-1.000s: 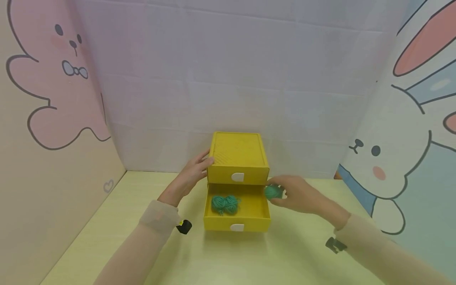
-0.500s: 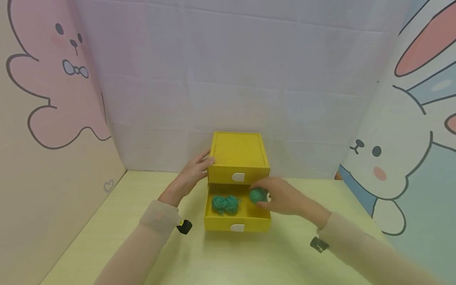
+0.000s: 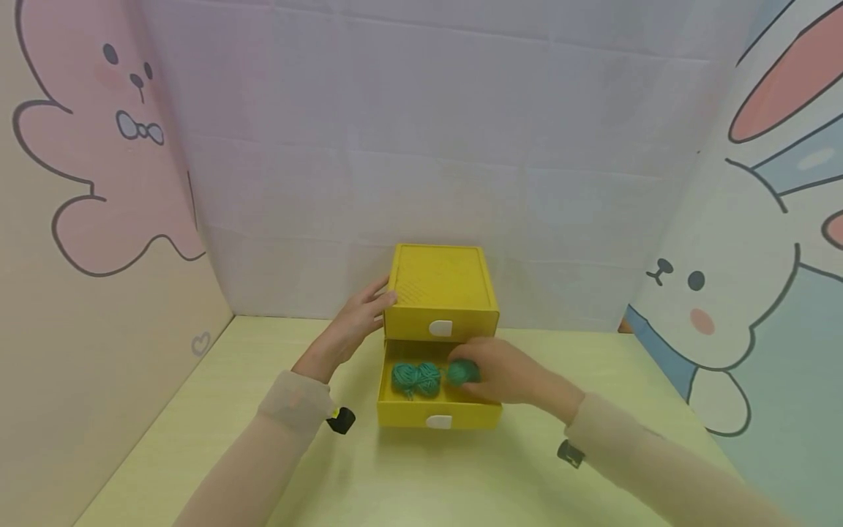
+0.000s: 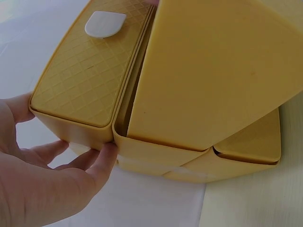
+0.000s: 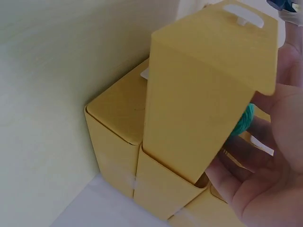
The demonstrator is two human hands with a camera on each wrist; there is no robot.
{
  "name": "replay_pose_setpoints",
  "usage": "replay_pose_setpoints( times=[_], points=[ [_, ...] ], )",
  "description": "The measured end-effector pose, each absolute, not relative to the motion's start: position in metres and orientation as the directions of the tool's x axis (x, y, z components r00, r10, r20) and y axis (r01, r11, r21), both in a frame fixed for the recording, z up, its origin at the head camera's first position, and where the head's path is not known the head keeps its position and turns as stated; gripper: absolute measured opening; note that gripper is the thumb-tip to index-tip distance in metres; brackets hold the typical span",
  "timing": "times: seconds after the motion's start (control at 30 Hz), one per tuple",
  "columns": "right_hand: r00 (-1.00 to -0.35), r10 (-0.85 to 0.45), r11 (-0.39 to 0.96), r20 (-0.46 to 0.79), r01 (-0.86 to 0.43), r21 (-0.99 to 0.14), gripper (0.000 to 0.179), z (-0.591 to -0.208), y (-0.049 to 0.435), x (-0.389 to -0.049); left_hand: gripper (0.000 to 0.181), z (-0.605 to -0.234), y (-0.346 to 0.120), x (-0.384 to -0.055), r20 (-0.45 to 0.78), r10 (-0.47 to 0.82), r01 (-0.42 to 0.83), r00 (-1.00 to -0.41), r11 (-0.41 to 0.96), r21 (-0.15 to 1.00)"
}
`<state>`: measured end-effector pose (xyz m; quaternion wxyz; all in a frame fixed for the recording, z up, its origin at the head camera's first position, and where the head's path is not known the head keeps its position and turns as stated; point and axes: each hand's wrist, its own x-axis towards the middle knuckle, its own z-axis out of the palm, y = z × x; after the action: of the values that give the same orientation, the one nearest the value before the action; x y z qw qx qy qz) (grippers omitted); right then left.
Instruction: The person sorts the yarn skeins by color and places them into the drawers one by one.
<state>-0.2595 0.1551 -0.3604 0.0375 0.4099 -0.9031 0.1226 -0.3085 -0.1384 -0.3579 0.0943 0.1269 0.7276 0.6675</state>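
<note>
A yellow drawer unit (image 3: 443, 278) stands against the back wall with one drawer (image 3: 439, 416) pulled out. Inside that drawer, toward its left, lies a pair of joined green yarn bundles (image 3: 416, 378). My right hand (image 3: 503, 372) reaches over the drawer's right side and grips a green yarn ball (image 3: 463, 372) just right of the bundles. In the right wrist view the drawer's side wall hides most of the ball (image 5: 245, 119). My left hand (image 3: 354, 322) rests against the unit's left side; in the left wrist view its fingertips (image 4: 108, 152) touch the upper section's side.
The upper drawer with a white tab (image 3: 440, 328) is closed above the pulled-out one. Another closed drawer (image 5: 118, 109) sits below it. The unit stands on a pale yellow table (image 3: 421, 476). Walls printed with cartoon animals flank the table left and right.
My right hand has carried the yarn ball left and slightly down, from the drawer's right edge into the drawer beside the bundles. My left hand stays in place.
</note>
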Motion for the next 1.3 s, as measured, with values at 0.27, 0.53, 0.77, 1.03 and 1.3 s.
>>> replay_pose_setpoints(
  times=[0.27, 0.53, 0.77, 1.03, 1.3],
  points=[
    [-0.661, -0.741, 0.647, 0.12, -0.75, -0.137, 0.034, -0.368, 0.148, -0.264, 0.071, -0.359, -0.14, -0.309, 0.033, 0.317, 0.059, -0.948, 0.072, 0.996],
    [-0.633, -0.762, 0.621, 0.138, -0.774, -0.121, 0.033, -0.37, 0.147, -0.264, 0.069, -0.358, -0.139, -0.308, 0.038, 0.312, 0.064, -0.949, 0.072, 0.995],
    [-0.635, -0.76, 0.623, 0.136, -0.773, -0.124, 0.036, -0.373, 0.147, -0.265, 0.069, -0.357, -0.139, -0.307, 0.038, 0.312, 0.064, -0.949, 0.073, 0.995],
    [-0.625, -0.769, 0.609, 0.133, -0.78, -0.146, 0.037, -0.371, 0.155, -0.265, 0.069, -0.358, -0.138, -0.308, 0.032, 0.312, 0.057, -0.95, 0.071, 0.996],
    [-0.639, -0.741, 0.597, 0.204, -0.767, -0.234, 0.036, -0.355, 0.176, -0.257, 0.069, -0.357, -0.138, -0.308, 0.04, 0.319, 0.067, -0.947, 0.072, 0.995]
  ],
)
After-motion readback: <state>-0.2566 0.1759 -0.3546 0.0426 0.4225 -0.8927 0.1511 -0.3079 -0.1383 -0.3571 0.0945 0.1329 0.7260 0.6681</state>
